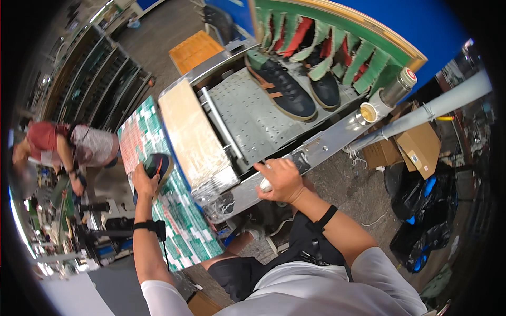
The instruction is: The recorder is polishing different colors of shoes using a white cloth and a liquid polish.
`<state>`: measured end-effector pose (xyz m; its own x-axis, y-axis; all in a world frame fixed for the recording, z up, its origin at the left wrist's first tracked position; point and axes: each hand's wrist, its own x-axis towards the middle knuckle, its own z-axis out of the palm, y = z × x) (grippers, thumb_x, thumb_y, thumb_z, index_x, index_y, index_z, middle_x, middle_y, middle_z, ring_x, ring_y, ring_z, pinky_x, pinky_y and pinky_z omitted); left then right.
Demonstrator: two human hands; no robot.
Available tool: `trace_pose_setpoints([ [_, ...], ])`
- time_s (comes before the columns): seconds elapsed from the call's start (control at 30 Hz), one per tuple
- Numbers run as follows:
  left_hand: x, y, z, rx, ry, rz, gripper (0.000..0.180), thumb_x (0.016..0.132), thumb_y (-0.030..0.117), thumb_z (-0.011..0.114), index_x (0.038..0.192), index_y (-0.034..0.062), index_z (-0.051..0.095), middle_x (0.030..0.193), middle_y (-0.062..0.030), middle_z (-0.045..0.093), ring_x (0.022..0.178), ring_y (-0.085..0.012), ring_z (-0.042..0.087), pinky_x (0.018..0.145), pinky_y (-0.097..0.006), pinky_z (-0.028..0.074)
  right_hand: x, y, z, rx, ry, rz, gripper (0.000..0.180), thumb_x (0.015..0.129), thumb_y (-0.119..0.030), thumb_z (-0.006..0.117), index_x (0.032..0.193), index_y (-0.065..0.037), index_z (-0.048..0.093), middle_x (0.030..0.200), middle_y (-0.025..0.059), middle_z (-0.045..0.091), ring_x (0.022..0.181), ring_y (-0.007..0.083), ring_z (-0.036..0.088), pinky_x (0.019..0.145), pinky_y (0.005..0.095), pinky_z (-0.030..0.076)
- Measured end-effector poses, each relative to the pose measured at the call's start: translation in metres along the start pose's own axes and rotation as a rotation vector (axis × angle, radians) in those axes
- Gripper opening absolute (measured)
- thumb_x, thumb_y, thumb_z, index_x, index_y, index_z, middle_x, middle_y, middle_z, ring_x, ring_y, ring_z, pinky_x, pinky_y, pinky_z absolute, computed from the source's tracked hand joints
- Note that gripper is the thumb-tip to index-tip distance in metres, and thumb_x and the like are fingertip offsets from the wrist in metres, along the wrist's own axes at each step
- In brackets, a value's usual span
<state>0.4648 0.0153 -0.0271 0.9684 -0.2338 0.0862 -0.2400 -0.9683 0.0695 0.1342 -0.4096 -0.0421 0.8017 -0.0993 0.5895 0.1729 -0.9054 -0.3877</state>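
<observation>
My left hand [143,181] grips a dark sneaker [165,169] with an orange stripe over a board with green, white and red patches [197,231]. My right hand [284,181] is at the near metal edge of the conveyor, fingers curled over a small white thing [265,185] that I cannot make out. Beyond it, on the dimpled grey conveyor bed [234,113], lies a black sneaker [282,87] with tan stripes. A second dark sneaker [324,89] sits partly under the hanging strips.
Green and red fabric strips [337,45] hang at the machine opening. A pale flat panel [192,134] spans the conveyor's end. Cardboard boxes [419,142] and black bags [424,216] stand at right. Another person [58,145] stands at left, near racks [100,79].
</observation>
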Motion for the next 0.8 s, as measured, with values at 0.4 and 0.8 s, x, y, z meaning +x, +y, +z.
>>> trace_pose_setpoints([
  [0.4,0.056,0.511,0.023,-1.036,-0.48,-0.05,0.109,0.083,0.055,0.095,0.156,-0.0098,0.046,0.153,-0.0315,0.059,0.138,-0.0382,0.063,0.117,-0.047,0.05,-0.011,0.012,0.009,0.094,-0.05,0.01,0.056,0.083,-0.047,0.081,0.127,-0.013,0.075,0.107,0.0086,0.065,0.098,0.0275,0.067,0.092,0.0428,0.053],
  [0.8,0.071,0.534,0.05,-1.757,-0.417,-0.13,0.048,0.085,0.008,0.088,0.127,0.0024,0.064,0.106,-0.0141,0.077,0.087,-0.0271,0.079,0.086,-0.039,0.066,-0.013,0.014,0.011,0.136,-0.059,-0.028,0.057,0.09,-0.048,0.075,0.131,-0.008,0.07,0.11,0.0118,0.066,0.105,0.029,0.067,0.096,0.0423,0.051],
])
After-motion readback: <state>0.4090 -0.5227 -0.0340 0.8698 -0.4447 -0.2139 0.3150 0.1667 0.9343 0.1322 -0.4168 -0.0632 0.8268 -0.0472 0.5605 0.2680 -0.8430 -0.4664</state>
